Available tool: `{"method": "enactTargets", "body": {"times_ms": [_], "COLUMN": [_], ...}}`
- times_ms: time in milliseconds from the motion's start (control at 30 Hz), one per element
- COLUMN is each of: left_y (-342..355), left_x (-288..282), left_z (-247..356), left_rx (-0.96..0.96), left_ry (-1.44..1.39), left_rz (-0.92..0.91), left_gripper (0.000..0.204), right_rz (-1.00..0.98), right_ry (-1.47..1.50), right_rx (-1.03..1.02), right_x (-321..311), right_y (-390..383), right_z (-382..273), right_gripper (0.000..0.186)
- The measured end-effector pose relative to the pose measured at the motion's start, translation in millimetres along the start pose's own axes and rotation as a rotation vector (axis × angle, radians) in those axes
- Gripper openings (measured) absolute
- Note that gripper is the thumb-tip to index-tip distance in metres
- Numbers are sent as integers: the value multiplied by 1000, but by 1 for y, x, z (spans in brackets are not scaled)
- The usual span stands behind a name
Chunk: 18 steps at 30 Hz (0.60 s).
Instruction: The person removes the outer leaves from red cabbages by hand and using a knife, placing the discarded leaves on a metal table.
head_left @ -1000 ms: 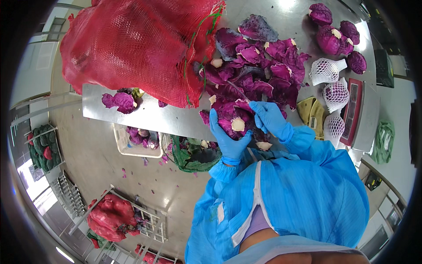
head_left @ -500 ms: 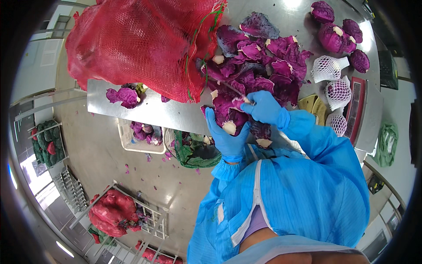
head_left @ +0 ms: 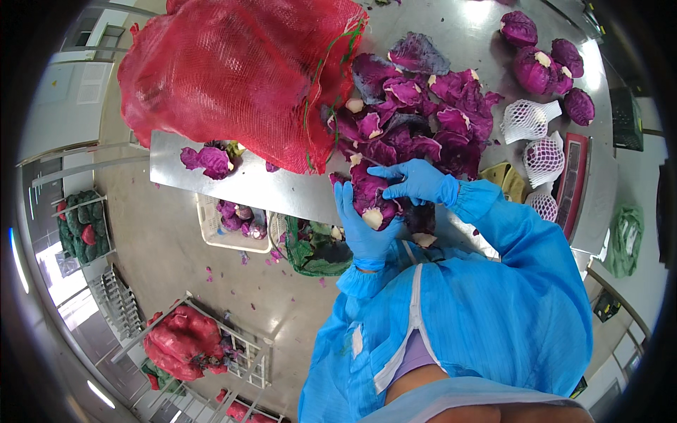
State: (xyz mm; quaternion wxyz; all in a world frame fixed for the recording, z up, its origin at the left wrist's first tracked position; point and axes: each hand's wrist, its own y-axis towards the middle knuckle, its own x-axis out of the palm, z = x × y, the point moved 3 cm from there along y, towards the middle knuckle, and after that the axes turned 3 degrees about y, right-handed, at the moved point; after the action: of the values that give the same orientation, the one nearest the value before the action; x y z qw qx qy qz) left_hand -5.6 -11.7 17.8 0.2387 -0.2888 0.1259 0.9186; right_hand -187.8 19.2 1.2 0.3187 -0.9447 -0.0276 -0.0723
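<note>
Cupped in my left hand (head_left: 367, 238) is a purple cabbage (head_left: 368, 192), its pale cut stem end facing me. My gloved right hand (head_left: 421, 182) lies against the cabbage's right side, with fingers curled around a small knife (head_left: 367, 159). Only a little of the thin blade shows; the handle is hidden in my palm. Just beyond both hands spreads a heap of loose purple cabbage leaves (head_left: 402, 144). A dark leaf with a pale base (head_left: 422, 224) lies at the table edge beside my right wrist.
A large red mesh sack (head_left: 233, 77) covers the table's left side. At the right are several trimmed cabbages (head_left: 534, 70), net-wrapped ones (head_left: 543, 156), a brown cloth (head_left: 502, 180) and a red-framed device (head_left: 571, 185). Below the edge stand a white crate (head_left: 215, 229) and a green-lined container (head_left: 310, 261).
My right hand has shifted slightly left and down over the cabbage, its forefinger now stretched further across it. The knife blade shows less than before. My left hand still supports the cabbage.
</note>
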Motion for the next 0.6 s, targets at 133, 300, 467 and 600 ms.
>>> {"method": "enactTargets", "body": {"times_ms": [133,300,467,600], "left_y": [5,9,19,19], "left_x": [-8,-13,-13,-17], "left_z": [0,-9,-2,19], "left_rx": [40,-18,91,110], "left_ry": [19,-3,36,-36], "left_rz": [-49,-137,-142,-179], "left_gripper": [108,115,114,118], "right_rz": [37,251,348,431], "right_ry": [-270,-832,-948,-960], "right_rx": [-85,-345,-236,-310], "right_x": [7,23,37,35], "right_y": [-4,3,-8,-9], "right_z": [-4,21,1,11], "right_gripper": [58,63,64,62]}}
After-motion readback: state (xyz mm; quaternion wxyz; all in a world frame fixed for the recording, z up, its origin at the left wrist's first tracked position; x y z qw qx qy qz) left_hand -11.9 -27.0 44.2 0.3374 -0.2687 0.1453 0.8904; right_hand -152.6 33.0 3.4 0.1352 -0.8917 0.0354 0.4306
